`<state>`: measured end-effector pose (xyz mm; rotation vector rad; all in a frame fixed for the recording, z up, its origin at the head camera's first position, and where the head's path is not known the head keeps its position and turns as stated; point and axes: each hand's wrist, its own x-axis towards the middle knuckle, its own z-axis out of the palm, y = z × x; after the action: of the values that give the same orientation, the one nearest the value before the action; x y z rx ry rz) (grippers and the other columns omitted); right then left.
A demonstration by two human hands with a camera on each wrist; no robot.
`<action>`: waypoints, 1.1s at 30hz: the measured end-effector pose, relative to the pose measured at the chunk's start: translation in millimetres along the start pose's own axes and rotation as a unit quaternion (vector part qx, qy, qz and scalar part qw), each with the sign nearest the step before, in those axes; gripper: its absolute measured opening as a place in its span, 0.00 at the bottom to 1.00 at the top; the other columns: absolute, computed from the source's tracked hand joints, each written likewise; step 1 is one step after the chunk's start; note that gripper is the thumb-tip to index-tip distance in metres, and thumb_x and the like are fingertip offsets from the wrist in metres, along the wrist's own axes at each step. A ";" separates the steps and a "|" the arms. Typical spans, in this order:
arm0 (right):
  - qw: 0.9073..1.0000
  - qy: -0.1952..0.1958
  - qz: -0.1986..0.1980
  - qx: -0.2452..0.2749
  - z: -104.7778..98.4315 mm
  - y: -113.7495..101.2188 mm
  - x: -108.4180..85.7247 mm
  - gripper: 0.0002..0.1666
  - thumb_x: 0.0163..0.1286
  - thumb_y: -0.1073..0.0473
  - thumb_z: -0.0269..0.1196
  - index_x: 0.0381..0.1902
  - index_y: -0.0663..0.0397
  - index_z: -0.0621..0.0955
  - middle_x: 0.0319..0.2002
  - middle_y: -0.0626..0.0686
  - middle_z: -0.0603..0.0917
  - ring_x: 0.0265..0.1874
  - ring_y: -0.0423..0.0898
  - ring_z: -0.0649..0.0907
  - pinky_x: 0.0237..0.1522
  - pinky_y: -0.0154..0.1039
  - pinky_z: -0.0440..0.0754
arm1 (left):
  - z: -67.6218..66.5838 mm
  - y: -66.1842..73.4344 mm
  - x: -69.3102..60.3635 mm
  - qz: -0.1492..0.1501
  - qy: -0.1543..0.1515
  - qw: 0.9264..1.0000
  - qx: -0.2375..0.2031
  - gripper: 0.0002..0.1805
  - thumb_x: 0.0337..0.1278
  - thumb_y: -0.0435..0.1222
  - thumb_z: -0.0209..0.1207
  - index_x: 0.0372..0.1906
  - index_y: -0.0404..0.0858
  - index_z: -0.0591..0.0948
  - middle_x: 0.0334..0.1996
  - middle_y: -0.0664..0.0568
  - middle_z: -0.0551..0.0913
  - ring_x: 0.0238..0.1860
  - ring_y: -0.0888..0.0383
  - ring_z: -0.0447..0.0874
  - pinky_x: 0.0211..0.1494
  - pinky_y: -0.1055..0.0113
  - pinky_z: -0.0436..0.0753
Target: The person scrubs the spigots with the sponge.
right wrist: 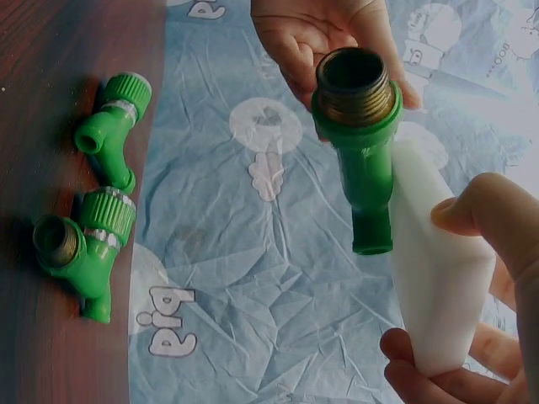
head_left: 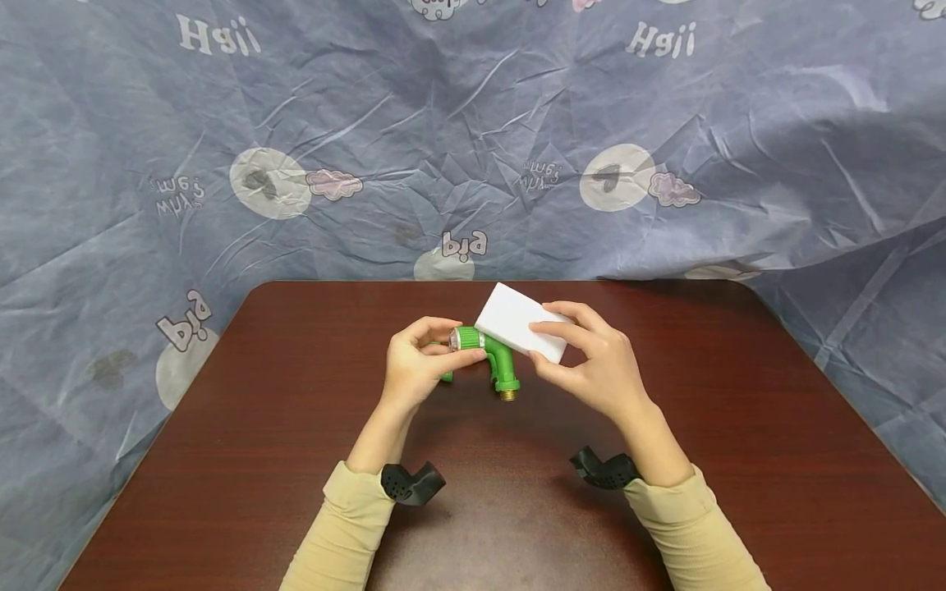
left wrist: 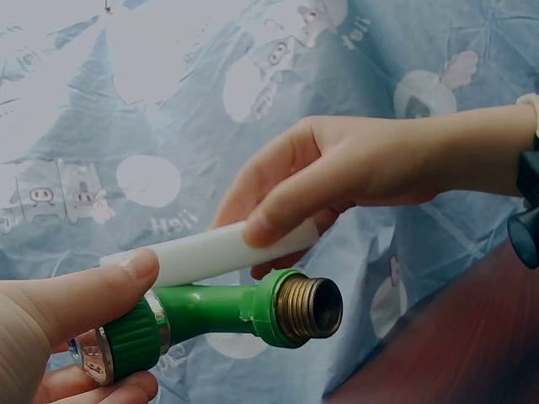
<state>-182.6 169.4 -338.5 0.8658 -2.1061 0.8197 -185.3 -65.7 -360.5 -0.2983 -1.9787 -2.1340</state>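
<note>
My left hand pinches a green tap by its ribbed knob, thumb on the near side. Its brass threaded end points to the right in the left wrist view. My right hand grips a white sponge block between thumb and fingers. One face of the sponge lies against the body of the tap, as the right wrist view shows. Both things are held up above the table.
Two more green taps, one above the other in the right wrist view, lie on the dark brown table. A crumpled blue-grey printed cloth hangs behind the table's far edge.
</note>
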 end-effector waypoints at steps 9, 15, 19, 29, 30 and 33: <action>0.999 -0.016 -0.016 0.029 3.1 -4.3 -0.5 0.17 0.48 0.60 0.70 0.39 0.50 0.86 0.47 0.53 0.81 0.42 0.48 0.82 0.34 0.37 0.77 | 1.3 -1.0 -1.2 -0.009 -0.013 1.000 -0.012 0.22 0.27 0.26 0.76 0.35 0.34 0.80 0.30 0.48 0.82 0.23 0.58 0.83 0.19 0.72 0.73; 0.996 -0.042 -0.052 0.052 0.2 -3.0 0.7 0.16 0.50 0.58 0.69 0.40 0.50 0.86 0.48 0.52 0.81 0.43 0.46 0.81 0.38 0.32 0.76 | 0.6 -3.2 -0.5 0.004 -0.015 0.999 -0.038 0.21 0.27 0.25 0.76 0.33 0.34 0.79 0.33 0.47 0.83 0.20 0.61 0.81 0.18 0.74 0.72; 0.996 -0.046 -0.055 0.062 -4.1 0.5 0.8 0.16 0.49 0.58 0.68 0.40 0.50 0.86 0.47 0.52 0.81 0.43 0.46 0.81 0.42 0.27 0.74 | -2.0 -19.9 5.0 0.031 -0.018 0.997 -0.062 0.21 0.26 0.29 0.77 0.32 0.38 0.80 0.34 0.48 0.84 0.20 0.62 0.81 0.19 0.75 0.72; 0.996 -0.049 -0.051 0.048 -12.8 5.3 1.4 0.15 0.45 0.61 0.67 0.35 0.48 0.86 0.45 0.49 0.81 0.41 0.43 0.81 0.40 0.27 0.74 | -6.0 -3.6 3.6 0.008 0.031 0.997 -0.067 0.22 0.28 0.20 0.73 0.36 0.29 0.77 0.29 0.49 0.81 0.20 0.61 0.82 0.20 0.73 0.77; 0.996 -0.049 -0.051 0.047 -13.0 5.3 1.5 0.14 0.45 0.61 0.66 0.34 0.48 0.86 0.45 0.48 0.81 0.41 0.42 0.81 0.40 0.27 0.74 | -6.3 -3.6 3.8 0.009 0.035 0.997 -0.064 0.22 0.28 0.20 0.73 0.36 0.29 0.77 0.29 0.49 0.81 0.20 0.62 0.82 0.20 0.72 0.77; 0.997 -0.045 -0.052 0.044 -12.7 5.5 1.7 0.14 0.45 0.61 0.66 0.34 0.48 0.86 0.45 0.48 0.81 0.40 0.42 0.81 0.40 0.27 0.74 | -6.7 -4.0 4.3 0.009 0.041 0.997 -0.067 0.21 0.29 0.20 0.72 0.36 0.29 0.78 0.28 0.50 0.80 0.19 0.62 0.81 0.19 0.72 0.77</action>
<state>-183.1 181.5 -331.7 1.0684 -2.0942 0.8381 -190.5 -72.1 -363.5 -0.2458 -1.7870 -2.2343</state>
